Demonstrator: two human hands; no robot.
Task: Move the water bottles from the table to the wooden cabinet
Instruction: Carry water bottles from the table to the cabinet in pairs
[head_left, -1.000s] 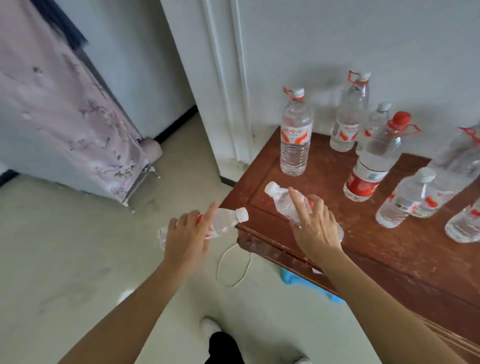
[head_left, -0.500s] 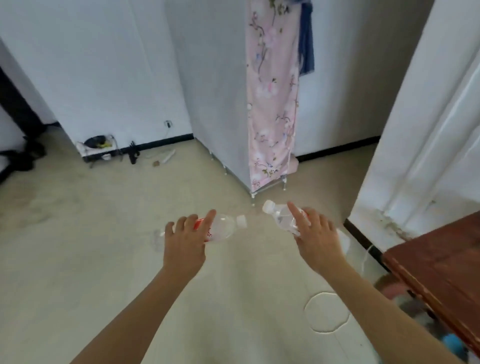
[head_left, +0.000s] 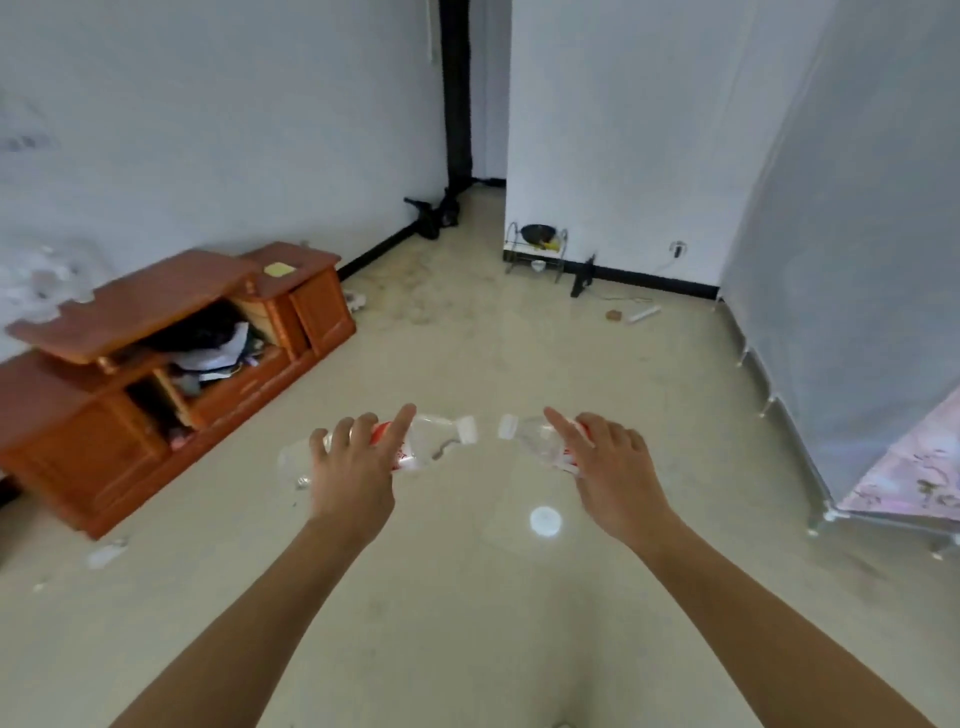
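Observation:
My left hand (head_left: 353, 475) grips a clear water bottle (head_left: 431, 441) with a red label, held level with its white cap pointing right. My right hand (head_left: 615, 475) grips a second clear bottle (head_left: 540, 441), its white cap pointing left toward the first. The two caps are a short gap apart above the floor. The low wooden cabinet (head_left: 130, 312) stands at the left against the wall, with a raised top shelf and open compartments stuffed with dark and white items. The table is out of view.
A grey fabric wardrobe (head_left: 857, 260) with a pink floral curtain fills the right side. A small wire rack (head_left: 537, 249) stands at the far wall by a doorway. Small litter lies on the beige floor near the cabinet and the far wall.
The view has swung left from the table, past the wardrobe, to the wooden cabinet. Both hands have kept hold of their bottles in the same pose.

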